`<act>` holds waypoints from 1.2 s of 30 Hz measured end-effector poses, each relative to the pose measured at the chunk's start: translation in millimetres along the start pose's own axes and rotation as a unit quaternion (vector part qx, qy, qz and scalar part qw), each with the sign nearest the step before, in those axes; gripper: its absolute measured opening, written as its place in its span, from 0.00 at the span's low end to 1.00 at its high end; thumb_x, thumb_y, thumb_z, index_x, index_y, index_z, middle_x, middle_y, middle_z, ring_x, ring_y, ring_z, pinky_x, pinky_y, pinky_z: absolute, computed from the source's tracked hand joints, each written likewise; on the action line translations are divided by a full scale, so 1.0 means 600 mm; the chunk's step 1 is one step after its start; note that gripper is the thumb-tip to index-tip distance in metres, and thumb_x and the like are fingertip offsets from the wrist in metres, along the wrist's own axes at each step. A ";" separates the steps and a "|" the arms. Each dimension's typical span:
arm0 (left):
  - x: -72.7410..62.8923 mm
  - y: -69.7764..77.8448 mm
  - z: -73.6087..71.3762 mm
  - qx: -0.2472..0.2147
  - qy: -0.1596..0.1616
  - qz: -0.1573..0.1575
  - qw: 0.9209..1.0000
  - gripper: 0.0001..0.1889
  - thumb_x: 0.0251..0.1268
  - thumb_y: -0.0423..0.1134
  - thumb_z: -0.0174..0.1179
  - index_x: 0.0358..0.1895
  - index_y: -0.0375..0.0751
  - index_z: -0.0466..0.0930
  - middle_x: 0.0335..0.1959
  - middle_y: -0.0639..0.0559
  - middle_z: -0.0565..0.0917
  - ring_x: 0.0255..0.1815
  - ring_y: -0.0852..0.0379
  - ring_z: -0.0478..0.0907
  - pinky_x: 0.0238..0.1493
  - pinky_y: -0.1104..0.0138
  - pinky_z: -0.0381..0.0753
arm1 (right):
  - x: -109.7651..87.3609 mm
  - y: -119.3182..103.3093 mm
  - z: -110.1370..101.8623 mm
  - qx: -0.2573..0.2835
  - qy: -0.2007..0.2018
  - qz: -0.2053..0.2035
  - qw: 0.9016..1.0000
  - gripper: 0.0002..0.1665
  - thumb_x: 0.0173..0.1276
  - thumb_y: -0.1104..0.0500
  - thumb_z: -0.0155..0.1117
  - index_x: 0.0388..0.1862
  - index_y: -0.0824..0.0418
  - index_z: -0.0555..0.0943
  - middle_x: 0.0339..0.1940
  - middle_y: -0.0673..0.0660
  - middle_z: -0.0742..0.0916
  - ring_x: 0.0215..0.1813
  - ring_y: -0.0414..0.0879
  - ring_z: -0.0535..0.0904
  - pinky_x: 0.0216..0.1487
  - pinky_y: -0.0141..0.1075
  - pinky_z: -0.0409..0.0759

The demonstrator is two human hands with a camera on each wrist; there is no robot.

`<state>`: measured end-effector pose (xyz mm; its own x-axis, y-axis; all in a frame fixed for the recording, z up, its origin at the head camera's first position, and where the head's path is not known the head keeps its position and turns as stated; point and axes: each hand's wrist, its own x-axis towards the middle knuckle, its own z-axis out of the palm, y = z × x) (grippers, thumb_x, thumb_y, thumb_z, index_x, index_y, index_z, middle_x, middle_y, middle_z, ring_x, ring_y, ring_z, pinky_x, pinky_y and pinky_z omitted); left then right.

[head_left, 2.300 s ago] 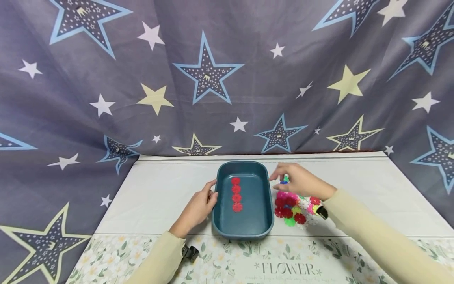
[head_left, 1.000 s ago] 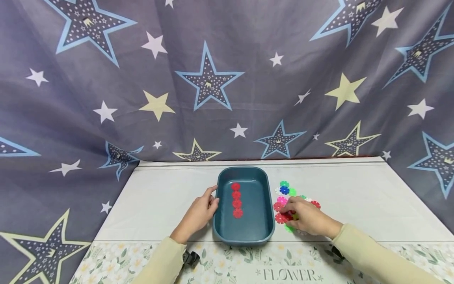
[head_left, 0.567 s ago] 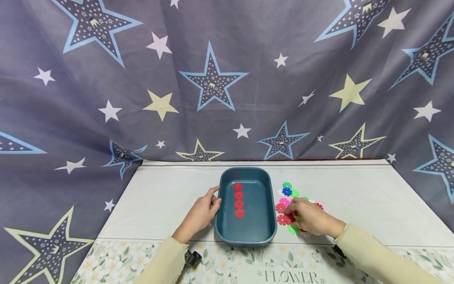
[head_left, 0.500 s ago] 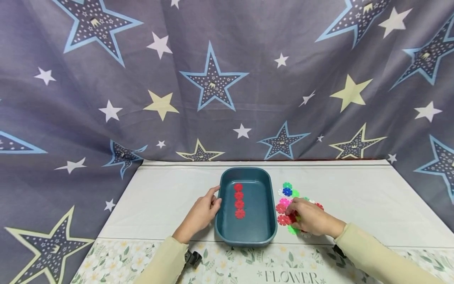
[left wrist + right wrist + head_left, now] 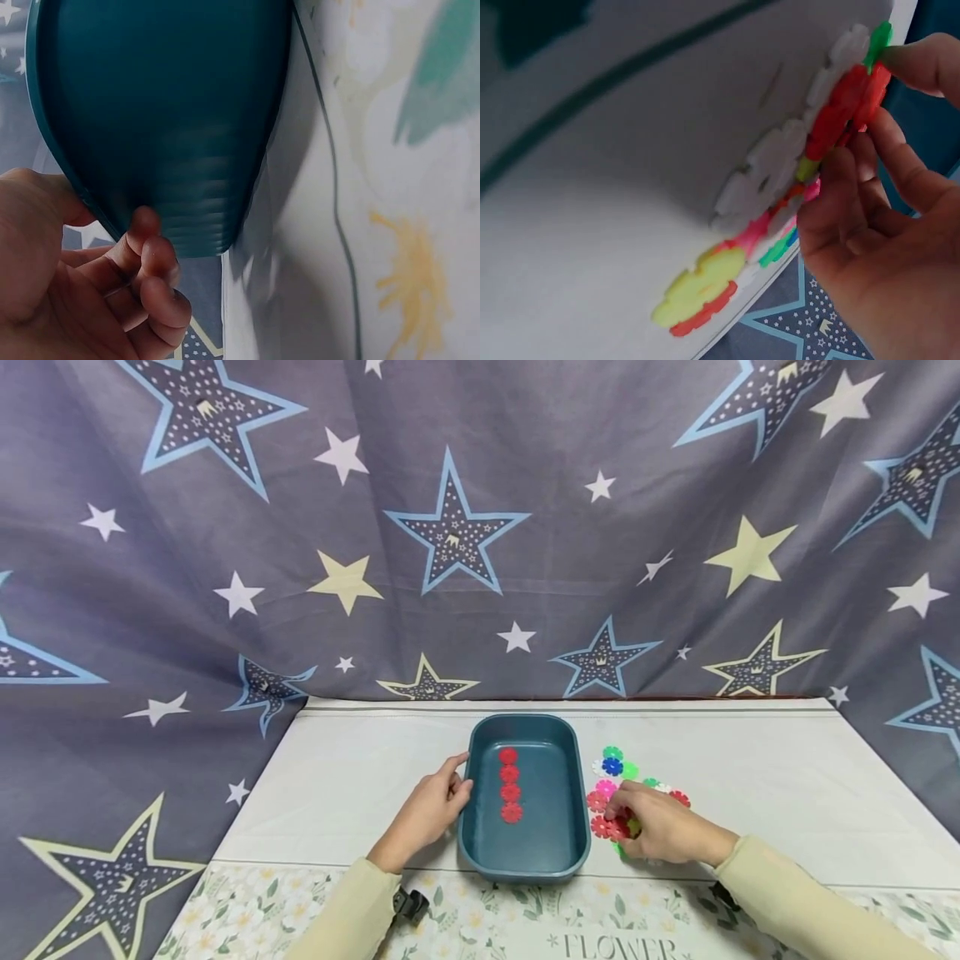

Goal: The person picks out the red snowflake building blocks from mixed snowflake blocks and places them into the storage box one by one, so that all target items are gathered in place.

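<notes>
A deep teal tray (image 5: 525, 856) stands mid-table, with a straight row of several red flower-shaped plastic discs (image 5: 511, 792) in its left half. My left hand (image 5: 429, 814) is at its left side, index finger and thumb touching the rim; in the left wrist view the other fingers of the hand (image 5: 97, 285) curl loosely outside the wall. My right hand (image 5: 663, 827) is over the mixed pile right of the tray. In the right wrist view, its thumb and a finger pinch a red flower disc (image 5: 874, 94) at the pile; part of it is hidden.
Around the right hand lie loose discs: a blue disc (image 5: 612, 767), a green disc (image 5: 612, 752), a pink disc (image 5: 606, 788) and a yellow disc (image 5: 705, 281), some overlapping. The white tabletop (image 5: 375, 752) has a floral strip in front. A starry curtain (image 5: 480, 527) hangs behind.
My right hand has come down from above the pile's far end to its near red discs and now pinches one. The left hand stays at the tray; the row inside is the same.
</notes>
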<state>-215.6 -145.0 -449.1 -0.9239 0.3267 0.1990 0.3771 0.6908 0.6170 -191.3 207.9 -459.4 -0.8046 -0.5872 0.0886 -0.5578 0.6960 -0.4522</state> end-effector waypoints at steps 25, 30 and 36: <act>0.002 0.004 -0.002 0.008 0.000 0.008 1.000 0.23 0.70 0.37 0.53 0.65 0.32 0.66 0.20 0.61 0.72 0.17 0.66 0.67 0.25 0.69 0.69 | -0.007 0.002 -0.004 0.039 -0.019 -0.038 0.998 0.19 0.57 0.65 0.71 0.48 0.52 0.82 0.33 0.47 0.75 0.30 0.42 0.70 0.30 0.31 0.70; 0.001 0.006 -0.002 0.009 0.002 0.003 1.000 0.23 0.70 0.38 0.53 0.66 0.33 0.66 0.20 0.62 0.72 0.16 0.66 0.67 0.24 0.69 0.70 | -0.006 0.001 -0.006 0.028 -0.022 -0.025 0.999 0.20 0.57 0.64 0.71 0.50 0.58 0.83 0.33 0.47 0.74 0.31 0.41 0.68 0.31 0.31 0.69; 0.000 0.004 0.000 0.007 0.005 0.004 1.000 0.23 0.70 0.38 0.53 0.65 0.33 0.66 0.20 0.62 0.71 0.16 0.66 0.67 0.24 0.69 0.69 | -0.007 0.001 -0.003 0.031 -0.014 -0.009 0.999 0.22 0.55 0.62 0.72 0.51 0.63 0.83 0.31 0.47 0.73 0.30 0.41 0.68 0.27 0.30 0.69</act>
<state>-214.9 -143.6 -447.6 -0.9213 0.3265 0.2114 0.3857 0.6968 0.6048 -188.4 211.7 -458.5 -0.7876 -0.6118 0.0734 -0.5582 0.6579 -0.5056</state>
